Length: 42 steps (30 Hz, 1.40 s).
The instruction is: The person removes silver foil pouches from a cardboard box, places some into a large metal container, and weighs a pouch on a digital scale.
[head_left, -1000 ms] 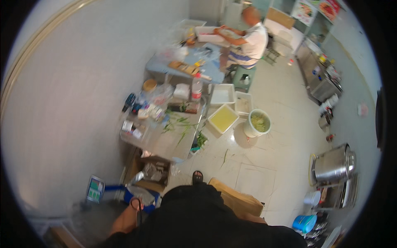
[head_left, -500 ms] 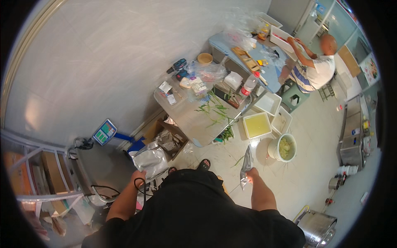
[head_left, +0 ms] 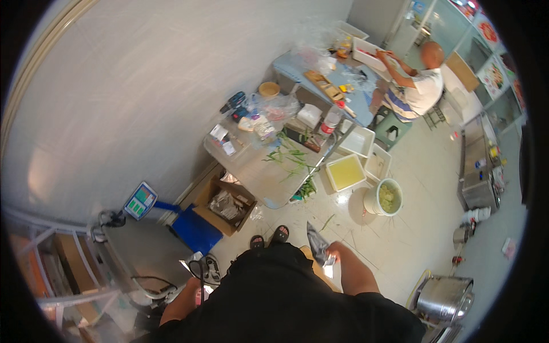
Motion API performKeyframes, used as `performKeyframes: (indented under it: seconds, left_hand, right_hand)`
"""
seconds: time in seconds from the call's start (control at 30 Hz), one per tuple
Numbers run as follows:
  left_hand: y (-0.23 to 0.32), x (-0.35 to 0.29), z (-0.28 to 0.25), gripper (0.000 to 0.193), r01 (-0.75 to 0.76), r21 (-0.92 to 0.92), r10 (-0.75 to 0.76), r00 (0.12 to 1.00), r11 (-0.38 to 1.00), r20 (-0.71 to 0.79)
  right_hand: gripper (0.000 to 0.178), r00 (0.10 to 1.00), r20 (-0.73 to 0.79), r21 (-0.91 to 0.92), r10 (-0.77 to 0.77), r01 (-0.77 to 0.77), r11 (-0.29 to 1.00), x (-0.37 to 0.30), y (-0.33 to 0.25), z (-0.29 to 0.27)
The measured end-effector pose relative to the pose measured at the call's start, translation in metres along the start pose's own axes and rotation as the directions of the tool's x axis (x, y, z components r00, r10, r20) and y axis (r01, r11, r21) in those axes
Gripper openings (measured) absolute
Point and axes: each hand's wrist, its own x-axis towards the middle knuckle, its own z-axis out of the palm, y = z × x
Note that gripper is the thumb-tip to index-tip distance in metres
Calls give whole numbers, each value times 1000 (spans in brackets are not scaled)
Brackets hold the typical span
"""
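My right hand point(head_left: 338, 254) is closed on a silver foil bag point(head_left: 320, 243), which hangs narrow and pointed in front of my right side. Low beside the black clothing at my waist is my left hand point(head_left: 198, 287); its fingers are mostly hidden, and I cannot make out what it holds. A black cable point(head_left: 198, 266) loops just above that hand. The blue platform scale point(head_left: 196, 230) stands ahead of it, its display point(head_left: 140, 200) raised on an arm. An open cardboard box point(head_left: 226, 206) with silver bags inside sits beside the scale.
Ahead stands a table point(head_left: 251, 171) with green stalks, a bottle and a drill. On the floor are a tray of yellow liquid point(head_left: 346, 173) and a white bucket point(head_left: 372, 201) of pale pieces. A seated person point(head_left: 416, 88) works at a blue table point(head_left: 286, 68). A metal pot point(head_left: 443, 297) stands right.
My left hand has drawn back toward my body, and the silver bag at it has left the scale, uncovering the blue platform. My right hand's bag has moved left and lower. The view has shifted slightly.
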Motion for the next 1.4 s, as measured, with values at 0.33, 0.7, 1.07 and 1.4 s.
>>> performKeyframes:
  seconds: [0.33,0.7,1.07,1.4]
  left_hand:
    - [116,47,-8,32,-17,58,11,995,998,97]
    - [268,73,44,31,-366,287,288,916,885,281]
    - [477,56,258,29,-540,725,225,840,427,493]
    - [661,11,501,29,-625,781,219,761,-8,611]
  right_hand:
    - [27,377,714,671,590,-608,-424,0,-248,30]
    - [38,438,812,510,386,-210,-834,-20,-291,88]
    - [25,236,672,740,702,-189,-646,-104,-182,221]
    - [23,-46,670,725,741,257,-639,-239,-261,163]
